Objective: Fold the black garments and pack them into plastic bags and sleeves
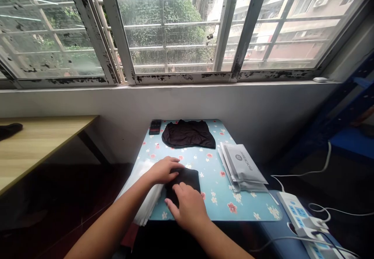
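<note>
A folded black cloth (188, 176) lies on the flowered light-blue table (216, 196), close to its front edge. My left hand (166, 170) rests at the cloth's upper left with its fingers stretched over the edge. Lower down, my right hand (190, 206) lies on the cloth, fingers loosely spread and thumb apart. Both hands partly cover the cloth. Farther back, a second black fabric piece (189, 134) is laid out flat, rounded at its left end. Under my left forearm is a stack of whitish, translucent bags (149, 202).
Grey-white printed packages (242, 163) are stacked at the table's right. A small dark object (155, 127) sits at the back left corner. Power strips (298, 212) with cables lie beyond the right edge. A wooden table (43, 138) stands left, below the window wall.
</note>
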Motion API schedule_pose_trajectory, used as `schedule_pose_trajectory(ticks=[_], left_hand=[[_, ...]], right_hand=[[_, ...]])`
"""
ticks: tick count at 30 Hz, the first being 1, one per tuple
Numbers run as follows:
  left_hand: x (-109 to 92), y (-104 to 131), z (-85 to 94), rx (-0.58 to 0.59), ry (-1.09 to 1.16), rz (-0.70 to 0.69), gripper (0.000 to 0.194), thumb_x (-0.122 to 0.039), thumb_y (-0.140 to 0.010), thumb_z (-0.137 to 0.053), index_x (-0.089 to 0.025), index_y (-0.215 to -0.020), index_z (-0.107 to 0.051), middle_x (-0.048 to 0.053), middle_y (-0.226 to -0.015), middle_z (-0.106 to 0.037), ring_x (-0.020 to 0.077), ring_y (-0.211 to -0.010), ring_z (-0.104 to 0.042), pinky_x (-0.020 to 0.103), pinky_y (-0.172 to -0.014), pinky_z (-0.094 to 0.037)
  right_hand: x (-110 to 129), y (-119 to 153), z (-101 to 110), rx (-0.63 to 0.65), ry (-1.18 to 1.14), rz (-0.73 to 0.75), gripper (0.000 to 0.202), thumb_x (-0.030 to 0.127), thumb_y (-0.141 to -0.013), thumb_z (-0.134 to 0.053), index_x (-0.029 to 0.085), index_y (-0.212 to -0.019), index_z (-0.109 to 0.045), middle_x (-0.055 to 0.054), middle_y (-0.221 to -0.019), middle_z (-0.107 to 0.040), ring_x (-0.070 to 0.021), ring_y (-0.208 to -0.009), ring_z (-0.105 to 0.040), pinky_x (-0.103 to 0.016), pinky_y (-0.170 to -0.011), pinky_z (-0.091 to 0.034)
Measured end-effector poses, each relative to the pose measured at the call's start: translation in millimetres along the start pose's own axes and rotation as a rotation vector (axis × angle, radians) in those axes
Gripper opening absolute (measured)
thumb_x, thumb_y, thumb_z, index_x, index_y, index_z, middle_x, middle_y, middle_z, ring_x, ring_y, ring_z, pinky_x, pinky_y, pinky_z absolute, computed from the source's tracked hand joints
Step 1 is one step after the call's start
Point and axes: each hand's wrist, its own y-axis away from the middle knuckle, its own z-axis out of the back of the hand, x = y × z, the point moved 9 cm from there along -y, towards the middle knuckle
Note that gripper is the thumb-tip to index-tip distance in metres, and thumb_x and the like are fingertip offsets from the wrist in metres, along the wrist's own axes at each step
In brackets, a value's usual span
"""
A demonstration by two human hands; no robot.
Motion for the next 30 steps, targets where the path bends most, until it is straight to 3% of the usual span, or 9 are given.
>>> schedule_pose_trajectory(ticks=[4,9,13,17,22,27,30], left_hand=[[-1.8,14.1,-3.9,0.053,-0.06,-0.011,0.026,-0.025,-0.09,-0.062,-0.028,-0.107,-0.081,0.006,-0.1,-0.075,0.025,-0.097,-0.068,0.034,-0.087,-0.052],[-18.4,49.6,-10.7,0.092,-0.044,0.049,0.022,-0.035,-0.092,-0.065,-0.03,-0.11,-0.077,0.004,-0.096,-0.073,0.0232,-0.089,-0.068,0.03,-0.078,-0.049],[-28.5,80.3,-28.2,0.112,0.041,0.145,0.019,-0.034,-0.089,-0.069,-0.03,-0.107,-0.073,0.003,-0.102,-0.071,0.0227,-0.091,-0.067,0.029,-0.078,-0.048],[-31.8,102.2,-39.5,0.072,0.04,0.225,0.022,-0.026,-0.086,-0.068,-0.031,-0.107,-0.07,0.002,-0.106,-0.069,0.0225,-0.094,-0.065,0.031,-0.08,-0.047],[-39.1,101.6,-48.6,0.02,-0.155,0.276,0.014,-0.015,-0.074,-0.064,-0.025,-0.083,-0.061,0.005,-0.091,-0.064,0.0257,-0.088,-0.06,0.036,-0.073,-0.043],[-40.4,93.0,-52.8,-0.093,-0.151,0.354,0.013,-0.016,-0.074,-0.062,-0.025,-0.082,-0.057,0.006,-0.09,-0.063,0.0272,-0.086,-0.06,0.038,-0.072,-0.044],[-46.0,92.9,-60.4,-0.141,-0.08,0.327,0.011,-0.019,-0.077,-0.063,-0.026,-0.085,-0.059,0.008,-0.093,-0.063,0.0277,-0.088,-0.06,0.04,-0.075,-0.047]], right_hand=[[-31.8,5.9,6.5,0.126,0.077,-0.053,0.042,0.062,-0.088,-0.063,0.021,-0.076,-0.068,-0.008,-0.088,-0.067,-0.0257,-0.084,-0.062,-0.035,-0.072,-0.041],[-74.6,15.8,36.3,0.114,0.094,-0.05,0.039,0.06,-0.077,-0.079,0.022,-0.077,-0.068,-0.004,-0.088,-0.065,-0.0248,-0.088,-0.06,-0.035,-0.077,-0.04],[-69.5,36.3,33.8,0.082,0.039,0.058,0.042,0.055,-0.07,-0.086,0.026,-0.092,-0.067,-0.002,-0.099,-0.064,-0.0259,-0.095,-0.058,-0.036,-0.081,-0.04],[-64.2,54.7,15.0,0.051,0.027,0.06,0.021,0.035,-0.08,-0.078,0.025,-0.089,-0.063,-0.001,-0.096,-0.063,-0.0231,-0.09,-0.057,-0.034,-0.079,-0.038],[-65.5,55.4,8.6,0.027,0.015,0.121,0.009,0.02,-0.089,-0.06,0.022,-0.081,-0.056,-0.001,-0.088,-0.062,-0.0184,-0.08,-0.056,-0.03,-0.067,-0.032],[-71.7,50.0,14.2,-0.079,0.061,0.176,0.015,0.009,-0.086,-0.05,0.022,-0.077,-0.052,-0.002,-0.081,-0.06,-0.0184,-0.076,-0.054,-0.031,-0.067,-0.031],[-81.0,49.0,15.3,-0.142,0.058,0.156,0.017,0.007,-0.085,-0.047,0.021,-0.078,-0.053,-0.002,-0.077,-0.058,-0.0188,-0.074,-0.052,-0.031,-0.068,-0.031]])
